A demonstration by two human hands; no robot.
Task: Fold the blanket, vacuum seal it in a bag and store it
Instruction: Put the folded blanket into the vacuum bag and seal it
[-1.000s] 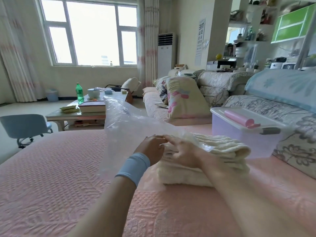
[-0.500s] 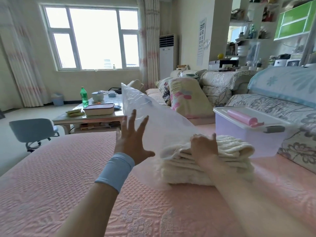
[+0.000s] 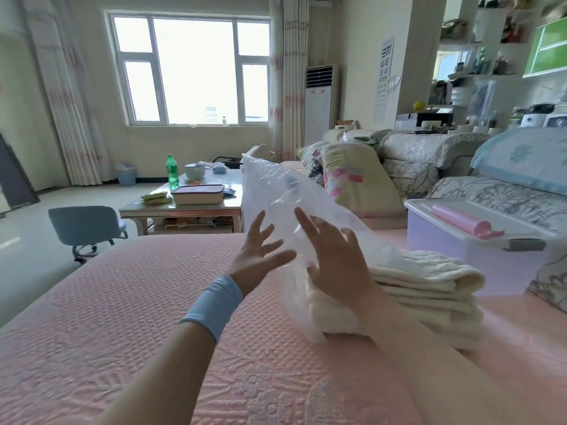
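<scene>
blanket [image 3: 429, 286] folded, lies just right of right hand [image 3: 334, 259], near end covered by palm. bag [image 3: 276, 191] stands between hands. both hands splayed, left hand [image 3: 257, 256] flat against it, nothing gripped. bag mouth best held wide, blanket slid in square.

My left hand [image 3: 257, 261] and right hand [image 3: 333, 259] were both stretched forward side by side, fingers spread straight, a blue band on my left wrist

Your view is bright with daylight from the window [image 3: 190, 69], which is blown out white; straight lines bow at the edges, both forearms blur near the bottom, shadows are soft
</scene>
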